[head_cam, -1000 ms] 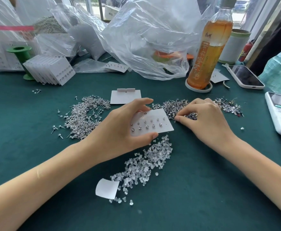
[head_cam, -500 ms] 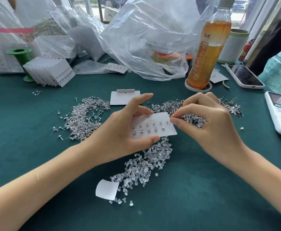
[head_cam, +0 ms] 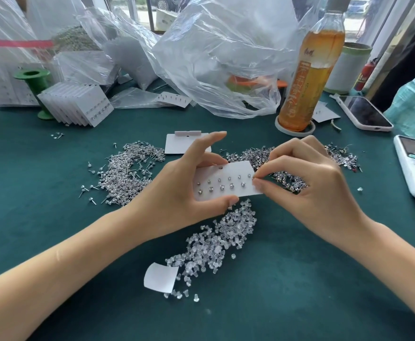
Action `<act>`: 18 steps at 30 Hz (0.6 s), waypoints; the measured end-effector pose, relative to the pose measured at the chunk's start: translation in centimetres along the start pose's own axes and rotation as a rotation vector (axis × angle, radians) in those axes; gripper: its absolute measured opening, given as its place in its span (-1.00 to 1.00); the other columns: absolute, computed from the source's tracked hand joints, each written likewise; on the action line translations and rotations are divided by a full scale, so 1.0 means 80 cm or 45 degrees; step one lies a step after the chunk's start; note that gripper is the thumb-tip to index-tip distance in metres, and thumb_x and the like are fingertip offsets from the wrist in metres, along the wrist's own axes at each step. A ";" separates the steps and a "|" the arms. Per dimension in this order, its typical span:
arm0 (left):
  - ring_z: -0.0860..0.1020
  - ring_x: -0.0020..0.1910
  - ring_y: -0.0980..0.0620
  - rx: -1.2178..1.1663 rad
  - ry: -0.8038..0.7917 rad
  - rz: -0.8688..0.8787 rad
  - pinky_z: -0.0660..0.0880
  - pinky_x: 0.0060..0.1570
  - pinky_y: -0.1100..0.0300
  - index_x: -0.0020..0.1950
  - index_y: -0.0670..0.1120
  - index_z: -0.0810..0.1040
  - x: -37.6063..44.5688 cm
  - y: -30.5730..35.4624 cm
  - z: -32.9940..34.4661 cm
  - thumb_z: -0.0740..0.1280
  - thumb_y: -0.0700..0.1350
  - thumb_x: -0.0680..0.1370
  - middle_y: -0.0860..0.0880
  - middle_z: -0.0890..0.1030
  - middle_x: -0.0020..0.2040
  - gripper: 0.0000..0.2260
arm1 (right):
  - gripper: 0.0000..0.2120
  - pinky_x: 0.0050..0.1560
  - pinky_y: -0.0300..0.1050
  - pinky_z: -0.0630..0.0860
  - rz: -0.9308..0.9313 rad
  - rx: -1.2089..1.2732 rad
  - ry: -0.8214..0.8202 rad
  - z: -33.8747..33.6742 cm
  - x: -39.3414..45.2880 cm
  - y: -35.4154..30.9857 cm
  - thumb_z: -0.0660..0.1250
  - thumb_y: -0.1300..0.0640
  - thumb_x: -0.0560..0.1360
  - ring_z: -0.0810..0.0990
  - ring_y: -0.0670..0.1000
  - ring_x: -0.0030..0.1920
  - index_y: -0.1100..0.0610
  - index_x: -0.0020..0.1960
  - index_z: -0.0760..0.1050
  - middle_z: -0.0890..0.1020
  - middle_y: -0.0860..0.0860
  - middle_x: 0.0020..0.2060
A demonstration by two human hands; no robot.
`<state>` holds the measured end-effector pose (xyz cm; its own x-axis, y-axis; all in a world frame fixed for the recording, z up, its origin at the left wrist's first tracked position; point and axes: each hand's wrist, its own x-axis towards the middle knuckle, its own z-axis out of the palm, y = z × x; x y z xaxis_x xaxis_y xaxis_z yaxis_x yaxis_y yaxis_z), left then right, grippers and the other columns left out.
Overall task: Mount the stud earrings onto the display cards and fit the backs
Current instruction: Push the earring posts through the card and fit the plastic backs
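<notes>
Now left hand (head_cam: pixel 177 193) grips card (head_cam: pixel 226 183); right hand (head_cam: pixel 312 190) pinches stud (head_cam: pixel 254 178).

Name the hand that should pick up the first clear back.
Right, probably. The left hand grips the card; the right hand only pinches at its edge, and the clear backs lie just below.

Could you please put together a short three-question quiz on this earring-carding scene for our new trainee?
1. True or false: the left hand holds the display card up off the table.
2. The right hand pinches at which edge of the card: A) left, B) right, C) bottom?
3. What lies directly below the card on the green table?

Key: 1. True. 2. B. 3. The pile of clear earring backs.
</notes>
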<state>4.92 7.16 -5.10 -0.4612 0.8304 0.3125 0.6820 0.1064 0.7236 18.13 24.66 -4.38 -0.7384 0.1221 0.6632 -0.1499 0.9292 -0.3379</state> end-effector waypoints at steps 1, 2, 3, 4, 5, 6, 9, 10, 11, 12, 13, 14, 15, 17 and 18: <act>0.49 0.15 0.31 0.001 0.003 0.001 0.43 0.07 0.44 0.44 0.21 0.16 0.000 0.000 0.000 0.46 0.15 0.32 0.19 0.55 0.16 -0.24 | -0.91 0.02 -0.16 0.37 0.013 0.025 -0.015 0.000 0.000 0.000 0.45 0.12 0.40 0.46 0.05 -0.13 0.15 -0.16 0.66 0.56 -0.02 -0.20; 0.49 0.15 0.32 0.004 0.005 0.002 0.43 0.07 0.44 0.44 0.21 0.16 0.000 0.000 0.000 0.46 0.15 0.32 0.20 0.55 0.16 -0.24 | -0.92 0.03 -0.18 0.36 0.035 0.058 -0.028 -0.001 -0.001 -0.001 0.44 0.13 0.41 0.47 0.04 -0.12 0.13 -0.16 0.65 0.56 -0.03 -0.19; 0.49 0.16 0.33 0.006 0.007 0.002 0.42 0.07 0.44 0.44 0.21 0.16 0.000 0.001 -0.001 0.46 0.15 0.32 0.20 0.55 0.16 -0.24 | -0.94 0.04 -0.21 0.36 0.062 0.097 -0.042 -0.002 -0.001 -0.001 0.43 0.13 0.42 0.47 0.03 -0.10 0.12 -0.15 0.65 0.56 -0.05 -0.18; 0.48 0.16 0.33 0.006 0.008 0.001 0.42 0.07 0.44 0.44 0.21 0.16 0.000 0.001 -0.001 0.46 0.16 0.32 0.21 0.55 0.16 -0.24 | -0.94 0.05 -0.23 0.36 0.095 0.142 -0.054 -0.002 0.000 -0.002 0.41 0.13 0.43 0.48 0.02 -0.09 0.09 -0.13 0.64 0.57 -0.08 -0.17; 0.48 0.16 0.34 0.006 0.009 0.000 0.43 0.06 0.45 0.44 0.21 0.16 0.000 0.001 -0.001 0.46 0.16 0.32 0.21 0.55 0.16 -0.24 | -0.94 0.03 -0.27 0.36 0.133 0.185 -0.061 -0.004 0.000 -0.002 0.39 0.13 0.44 0.49 -0.01 -0.09 0.06 -0.11 0.63 0.58 -0.11 -0.16; 0.48 0.15 0.34 0.004 0.009 0.001 0.43 0.05 0.45 0.44 0.21 0.16 0.000 0.001 -0.002 0.47 0.15 0.33 0.20 0.55 0.16 -0.24 | -0.94 -0.02 -0.31 0.36 0.177 0.221 -0.061 -0.005 0.000 -0.002 0.39 0.12 0.45 0.49 -0.04 -0.11 0.02 -0.10 0.62 0.59 -0.15 -0.18; 0.49 0.13 0.33 -0.007 0.008 0.010 0.44 0.03 0.44 0.44 0.20 0.18 0.000 0.002 -0.002 0.50 0.12 0.34 0.19 0.55 0.16 -0.24 | -0.95 -0.23 -0.40 0.36 0.374 0.342 -0.062 -0.007 0.001 -0.006 0.44 0.02 0.45 0.46 -0.08 -0.29 -0.08 -0.10 0.59 0.60 -0.12 -0.29; 0.49 0.13 0.32 -0.008 0.010 0.013 0.45 0.03 0.43 0.44 0.20 0.18 -0.001 0.003 -0.002 0.49 0.12 0.34 0.19 0.55 0.16 -0.24 | -0.89 -0.29 -0.41 0.36 0.460 0.408 -0.085 -0.007 0.002 -0.007 0.46 -0.05 0.42 0.44 -0.09 -0.35 -0.08 -0.09 0.60 0.61 -0.09 -0.29; 0.50 0.12 0.31 -0.008 0.013 0.018 0.46 0.03 0.42 0.43 0.19 0.18 -0.001 0.003 -0.002 0.48 0.12 0.33 0.19 0.55 0.16 -0.25 | -0.80 -0.34 -0.40 0.36 0.555 0.486 -0.125 -0.006 0.003 -0.010 0.44 -0.12 0.37 0.43 -0.10 -0.40 -0.07 -0.07 0.61 0.62 -0.06 -0.31; 0.51 0.12 0.30 -0.007 0.014 0.023 0.47 0.03 0.39 0.43 0.19 0.18 -0.001 0.003 -0.002 0.47 0.11 0.33 0.18 0.55 0.16 -0.25 | -0.71 -0.37 -0.39 0.37 0.656 0.573 -0.178 -0.006 0.005 -0.011 0.41 -0.18 0.32 0.42 -0.14 -0.44 -0.05 -0.05 0.61 0.64 -0.04 -0.34; 0.51 0.11 0.29 -0.004 0.015 0.027 0.48 0.03 0.37 0.43 0.18 0.19 -0.001 0.003 -0.002 0.47 0.12 0.33 0.17 0.55 0.16 -0.26 | -0.65 -0.41 -0.39 0.37 0.754 0.662 -0.243 -0.004 0.006 -0.013 0.40 -0.20 0.29 0.42 -0.15 -0.47 -0.03 -0.03 0.61 0.65 -0.03 -0.37; 0.51 0.12 0.28 0.001 0.016 0.030 0.49 0.03 0.35 0.43 0.18 0.19 -0.001 0.003 -0.002 0.46 0.12 0.33 0.17 0.55 0.16 -0.26 | -0.61 -0.44 -0.38 0.36 0.845 0.750 -0.310 -0.003 0.007 -0.014 0.40 -0.21 0.27 0.39 -0.13 -0.50 0.00 -0.02 0.61 0.67 -0.01 -0.38; 0.52 0.12 0.28 0.006 0.014 0.032 0.49 0.03 0.35 0.44 0.18 0.18 -0.001 0.004 -0.002 0.46 0.12 0.33 0.17 0.55 0.16 -0.25 | -0.60 -0.48 -0.38 0.34 0.927 0.831 -0.365 -0.002 0.008 -0.016 0.41 -0.21 0.25 0.36 -0.10 -0.53 0.01 -0.03 0.61 0.68 0.02 -0.38; 0.51 0.13 0.27 0.013 0.007 0.039 0.50 0.03 0.33 0.44 0.19 0.18 -0.002 0.004 -0.002 0.46 0.13 0.34 0.17 0.55 0.16 -0.25 | -0.63 -0.56 -0.39 0.28 1.049 0.954 -0.422 0.000 0.009 -0.020 0.42 -0.21 0.22 0.32 -0.07 -0.56 0.01 -0.10 0.64 0.69 0.09 -0.35; 0.51 0.13 0.26 0.015 0.004 0.044 0.50 0.05 0.33 0.44 0.19 0.17 -0.002 0.005 -0.002 0.46 0.13 0.34 0.16 0.55 0.17 -0.26 | -0.65 -0.58 -0.39 0.26 1.088 0.999 -0.439 0.001 0.009 -0.021 0.42 -0.21 0.21 0.30 -0.07 -0.56 0.00 -0.14 0.64 0.69 0.12 -0.34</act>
<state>5.16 6.99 -4.77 -0.4390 0.8321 0.3389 0.7040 0.0842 0.7052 17.79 23.13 -3.36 -0.9127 0.3824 -0.1442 0.2019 0.1152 -0.9726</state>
